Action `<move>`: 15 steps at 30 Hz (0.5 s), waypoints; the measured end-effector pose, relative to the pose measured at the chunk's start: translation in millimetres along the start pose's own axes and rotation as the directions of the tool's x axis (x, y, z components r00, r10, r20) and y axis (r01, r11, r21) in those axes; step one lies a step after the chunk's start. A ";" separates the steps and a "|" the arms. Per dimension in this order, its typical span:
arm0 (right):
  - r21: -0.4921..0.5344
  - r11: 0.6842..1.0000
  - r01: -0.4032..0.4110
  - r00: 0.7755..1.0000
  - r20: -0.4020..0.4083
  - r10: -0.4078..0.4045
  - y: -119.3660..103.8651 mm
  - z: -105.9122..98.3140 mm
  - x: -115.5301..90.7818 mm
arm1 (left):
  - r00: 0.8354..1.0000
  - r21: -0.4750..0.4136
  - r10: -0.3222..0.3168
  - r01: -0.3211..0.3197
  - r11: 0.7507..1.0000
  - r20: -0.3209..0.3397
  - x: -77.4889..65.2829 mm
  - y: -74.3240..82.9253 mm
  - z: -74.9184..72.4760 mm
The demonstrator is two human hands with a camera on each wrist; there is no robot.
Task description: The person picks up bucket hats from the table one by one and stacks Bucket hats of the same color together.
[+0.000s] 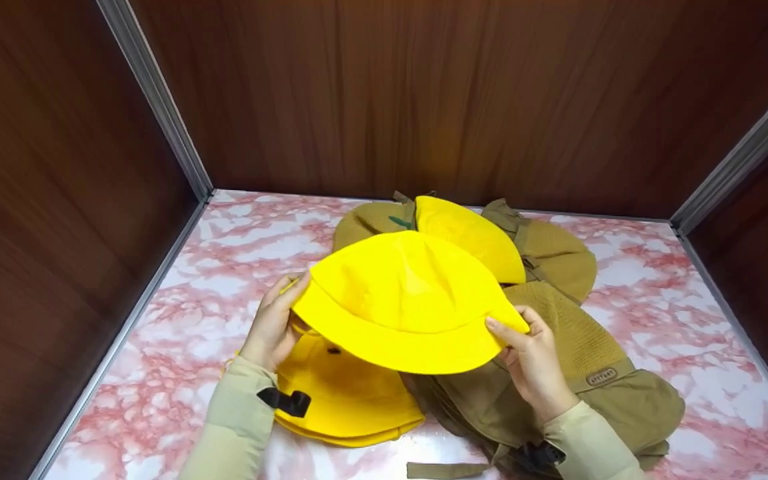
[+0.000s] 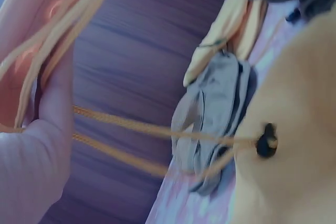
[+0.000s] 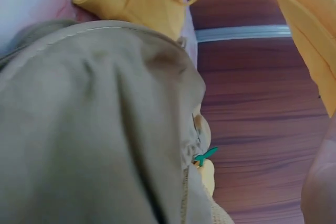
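Clearly, the head view alone shows the full width of the bright yellow cloth bucket hat [image 1: 411, 300], held above the pink-and-white marbled worktop [image 1: 177, 320]: the left hand [image 1: 276, 327] grips one end of its brim, while the right hand [image 1: 534, 353] pinches the other, thumb on top. Up close, the left wrist view shows a thin yellow cord [image 2: 121, 121] strung from the left hand to a small black toggle [image 2: 266, 141]; the right wrist view is half filled by olive-brown fabric [image 3: 105, 119]. The hat looks plain, its crown softly creased, its brim marked off by a curved seam
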State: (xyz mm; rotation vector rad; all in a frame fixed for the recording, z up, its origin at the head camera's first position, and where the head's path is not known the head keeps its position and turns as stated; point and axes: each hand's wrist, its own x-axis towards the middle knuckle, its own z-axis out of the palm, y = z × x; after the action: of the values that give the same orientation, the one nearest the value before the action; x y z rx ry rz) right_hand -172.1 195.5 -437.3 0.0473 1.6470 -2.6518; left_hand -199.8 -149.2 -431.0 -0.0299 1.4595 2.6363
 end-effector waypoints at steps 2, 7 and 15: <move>-0.031 0.999 -0.018 1.000 -0.004 0.018 2.9 -0.8 -0.7 | 1.000 0.053 -0.016 0.016 0.998 -0.006 -3.6 1.7 -4.8; -0.107 0.993 -0.055 0.999 -0.008 0.054 11.4 -2.3 -1.5 | 0.996 0.195 -0.085 0.084 0.977 -0.005 -12.8 8.0 -17.5; -0.301 0.945 -0.131 0.991 -0.011 0.134 30.0 2.0 -6.0 | 0.991 0.730 -0.128 0.121 0.673 -0.046 -25.1 13.5 -29.5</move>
State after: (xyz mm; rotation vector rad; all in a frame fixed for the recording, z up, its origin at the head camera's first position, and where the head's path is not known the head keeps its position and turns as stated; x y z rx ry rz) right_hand -165.1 180.4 -463.1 0.1350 1.9491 -2.2740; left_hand -177.9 -183.8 -433.3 -0.0371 2.3005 1.7530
